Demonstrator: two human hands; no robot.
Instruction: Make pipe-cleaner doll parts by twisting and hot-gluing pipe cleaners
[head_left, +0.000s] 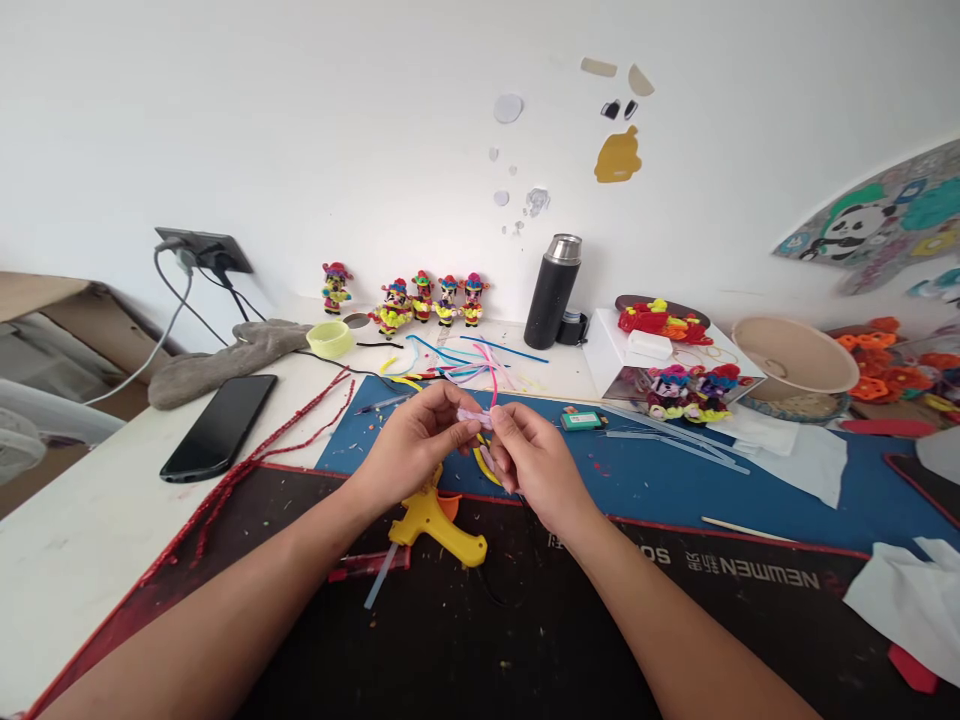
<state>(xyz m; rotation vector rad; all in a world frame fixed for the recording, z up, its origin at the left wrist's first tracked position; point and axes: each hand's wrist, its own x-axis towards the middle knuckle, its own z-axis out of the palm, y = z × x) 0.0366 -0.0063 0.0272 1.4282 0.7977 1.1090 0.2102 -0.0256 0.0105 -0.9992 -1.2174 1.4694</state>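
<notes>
Over the blue mat, my left hand [412,440] pinches one end of a short pale lilac pipe cleaner [474,415]. My right hand [540,465] grips its other end, the fingertips close together. How the piece is bent between the fingers is too small to tell. A yellow strip [486,468] shows just below, partly hidden by my right fingers. Beneath my left hand lies a yellow hot glue gun [450,540], with a clear glue stick [381,577] poking out of its back. Loose coloured pipe cleaners [465,360] are scattered behind my hands.
Small pipe-cleaner figures [422,298] stand along the wall, near a black thermos [553,295]. On the left are a phone [219,428] and long red pipe cleaners [262,450]. A white box [607,350], a bowl [795,360] and crumpled tissue [907,600] sit on the right.
</notes>
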